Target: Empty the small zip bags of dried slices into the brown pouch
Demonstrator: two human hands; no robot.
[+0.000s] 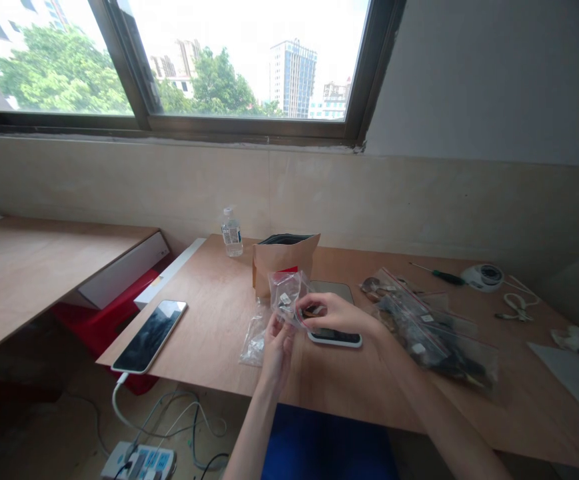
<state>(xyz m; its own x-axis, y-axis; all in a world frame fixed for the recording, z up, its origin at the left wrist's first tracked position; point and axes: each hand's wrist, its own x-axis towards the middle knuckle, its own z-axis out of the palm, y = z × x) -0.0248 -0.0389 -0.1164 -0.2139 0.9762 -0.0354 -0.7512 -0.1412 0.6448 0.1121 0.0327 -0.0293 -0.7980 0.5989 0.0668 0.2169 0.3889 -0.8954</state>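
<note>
My left hand (276,343) and my right hand (336,313) together hold a small clear zip bag (286,295) with small dark pieces inside, just above the wooden table (219,320). My left fingers pinch its lower edge, my right fingers grip its right side. Under my right hand lies a small digital scale (334,337). Another clear bag (254,337) lies flat on the table to the left of my left hand.
A brown paper pouch (284,260) stands behind the hands, a water bottle (232,233) beside it. A phone (150,335) on a cable lies at the left edge. Filled zip bags (434,330), a screwdriver (439,275) and tape roll (484,275) lie right. A power strip (139,461) sits on the floor.
</note>
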